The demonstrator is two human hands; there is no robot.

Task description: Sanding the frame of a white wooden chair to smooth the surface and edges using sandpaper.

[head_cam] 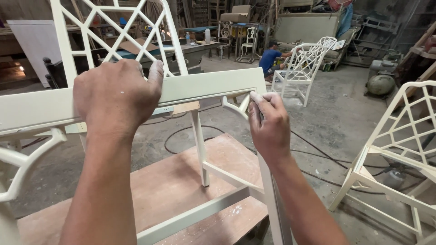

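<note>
White lattice-back chair frame (pixel 213 86) stands on a low plywood platform (pixel 172 186), front seat rail toward camera. Left hand (pixel 116 93) is clamped over the rail's top edge. Right hand (pixel 269 122) is pinched shut on a small sanding piece (pixel 255 97), pressed at the corner bracket (pixel 236 106) under the rail.

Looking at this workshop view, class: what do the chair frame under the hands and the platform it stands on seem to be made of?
The chair frame, gripped by the left hand and touched by the right hand, looks like wood under matte off-white paint or primer: squared rails, fretwork joints, even flat colour. The platform looks like bare reddish plywood or board, unfinished, with pale dust and scuffs.
</note>
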